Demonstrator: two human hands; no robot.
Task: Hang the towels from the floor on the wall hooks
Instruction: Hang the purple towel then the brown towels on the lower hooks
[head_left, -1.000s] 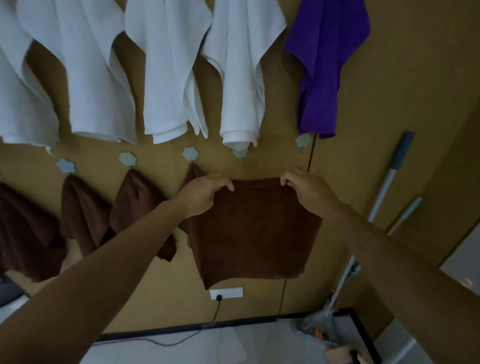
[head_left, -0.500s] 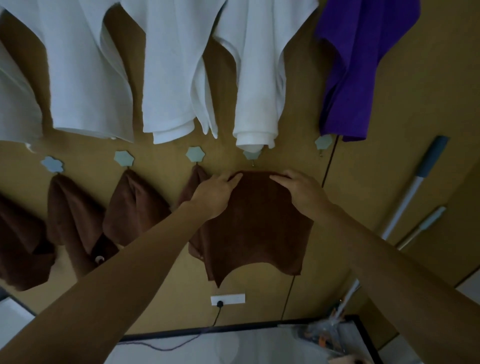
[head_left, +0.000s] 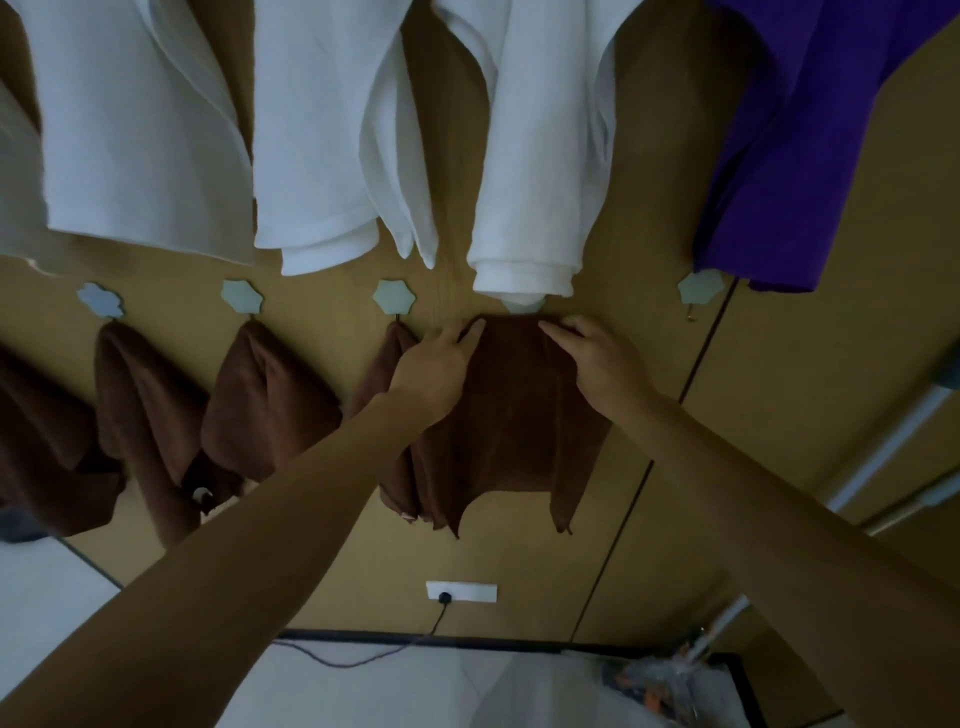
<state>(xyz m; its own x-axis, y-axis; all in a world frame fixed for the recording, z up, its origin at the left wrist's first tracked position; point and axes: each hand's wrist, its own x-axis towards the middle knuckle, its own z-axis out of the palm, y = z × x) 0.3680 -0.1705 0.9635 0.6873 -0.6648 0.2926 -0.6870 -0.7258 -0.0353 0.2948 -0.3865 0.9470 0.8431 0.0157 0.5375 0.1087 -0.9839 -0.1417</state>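
Fingers of the right hand (head_left: 597, 358) are curling over the top edge of a brown towel (head_left: 519, 431), gripping it against the wooden wall (head_left: 779, 374). At nine o'clock from it, the left hand (head_left: 434, 366) is lying on the same edge with its fingers fairly straight. Its thumb is hidden, so whether it is pinching the cloth or only pressing it cannot be told.

The brown towel is hanging flat down the wall from the two hands, its lower corners drooping toward six o'clock, above a white wall socket (head_left: 461, 591). At twelve o'clock from its top edge, a pale hook plate (head_left: 521, 307) is just peeking out beneath a rolled white towel (head_left: 540, 156).

At nine o'clock from the left hand, other dark brown cloths (head_left: 265, 400) are dangling from hooks of the same kind, the nearest one touching that hand's wrist. At two o'clock from the right hand, another hook (head_left: 700, 287) is showing its small prong, just beside the hem of a purple towel (head_left: 810, 140). Two long pale handles (head_left: 883, 452) are leaning at four o'clock.
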